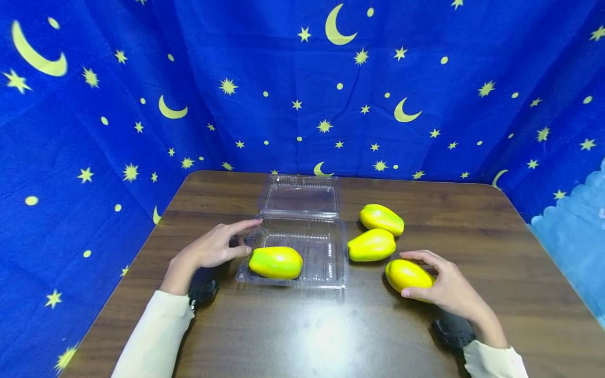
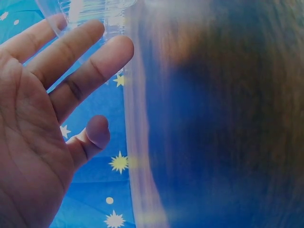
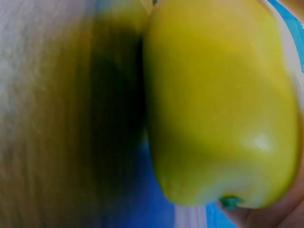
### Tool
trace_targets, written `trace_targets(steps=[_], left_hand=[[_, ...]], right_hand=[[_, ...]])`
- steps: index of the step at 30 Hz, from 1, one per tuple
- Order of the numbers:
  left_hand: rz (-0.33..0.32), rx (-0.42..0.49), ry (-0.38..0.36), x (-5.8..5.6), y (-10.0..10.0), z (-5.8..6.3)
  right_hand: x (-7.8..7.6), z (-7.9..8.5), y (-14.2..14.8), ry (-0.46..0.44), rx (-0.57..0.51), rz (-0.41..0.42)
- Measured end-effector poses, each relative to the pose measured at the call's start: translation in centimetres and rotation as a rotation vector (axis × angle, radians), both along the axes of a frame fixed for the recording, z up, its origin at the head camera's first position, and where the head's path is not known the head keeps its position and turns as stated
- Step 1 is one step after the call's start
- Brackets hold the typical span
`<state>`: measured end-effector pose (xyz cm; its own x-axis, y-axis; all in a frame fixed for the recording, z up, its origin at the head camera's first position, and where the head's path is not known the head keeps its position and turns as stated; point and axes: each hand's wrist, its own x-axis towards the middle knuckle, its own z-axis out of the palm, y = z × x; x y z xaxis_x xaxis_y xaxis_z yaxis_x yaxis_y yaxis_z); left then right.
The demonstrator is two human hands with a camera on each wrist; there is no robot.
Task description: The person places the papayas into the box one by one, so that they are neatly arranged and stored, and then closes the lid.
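An open clear plastic clamshell container [image 1: 321, 283] lies on the table, its lid [image 1: 302, 195] folded back at the far side. One yellow-green papaya [image 1: 276, 262] sits inside, at the near left. My left hand [image 1: 215, 245] is at the container's left side, fingers relaxed and holding nothing. Whether its fingertips touch the rim I cannot tell; in the left wrist view the palm and spread fingers [image 2: 90, 66] show. On the right, my right hand [image 1: 446, 283] grips a yellow papaya [image 1: 408, 277] between thumb and fingers. In the right wrist view this papaya [image 3: 218, 104] fills much of the picture, its green stem end low.
Two more papayas, a nearer one [image 1: 372, 245] and a farther one [image 1: 382, 219], lie just right of the container. The brown wooden table [image 1: 283, 336] ends at a blue curtain [image 1: 283, 63] with moons and stars behind and at the left. Light-blue cloth [image 1: 572, 236] hangs at the right.
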<state>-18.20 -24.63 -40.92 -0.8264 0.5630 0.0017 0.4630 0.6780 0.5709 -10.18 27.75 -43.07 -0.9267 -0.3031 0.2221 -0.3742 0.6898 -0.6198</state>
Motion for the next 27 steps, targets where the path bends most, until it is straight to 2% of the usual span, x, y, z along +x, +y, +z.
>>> trace_targets(steps=[8, 20, 27], left_hand=[[0.007, -0.009, -0.033, 0.14, 0.08, -0.16], [0.001, -0.006, 0.006, 0.19, -0.25, 0.05], [0.023, -0.005, -0.011, 0.31, -0.21, 0.16]], right_hand=[[0.81, -0.25, 0.51, -0.036, 0.033, -0.013], [0.39, -0.38, 0.2, -0.048, 0.067, -0.019], [0.2, -0.14, -0.02, -0.05, 0.069, -0.02]])
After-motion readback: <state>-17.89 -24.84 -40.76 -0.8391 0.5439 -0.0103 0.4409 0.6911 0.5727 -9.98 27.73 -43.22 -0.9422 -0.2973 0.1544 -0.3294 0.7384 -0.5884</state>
